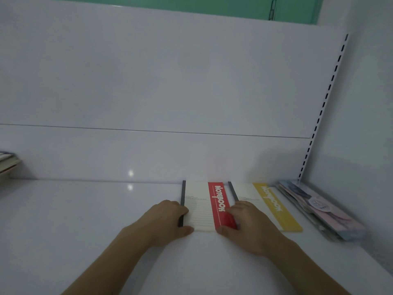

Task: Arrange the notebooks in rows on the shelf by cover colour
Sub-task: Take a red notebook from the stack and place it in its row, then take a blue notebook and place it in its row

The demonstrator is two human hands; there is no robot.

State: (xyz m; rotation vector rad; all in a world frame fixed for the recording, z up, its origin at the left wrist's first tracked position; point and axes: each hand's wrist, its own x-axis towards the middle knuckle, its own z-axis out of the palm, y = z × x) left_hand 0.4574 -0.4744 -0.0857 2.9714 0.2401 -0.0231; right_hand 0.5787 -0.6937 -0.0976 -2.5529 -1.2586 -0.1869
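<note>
red notebook (219, 204) edges gripped by both hands (170, 220), touching yellow notebook (274, 206).

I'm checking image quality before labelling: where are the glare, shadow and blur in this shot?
Head view: two small glare spots on the white shelf and its back wall; soft shadow behind the pastel stack; wide-angle bending of the slotted upright; yellow notebook lettering smeared, red notebook lettering readable.

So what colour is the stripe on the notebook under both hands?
Red stripe with white lettering, on a cream notebook; head view.
</note>
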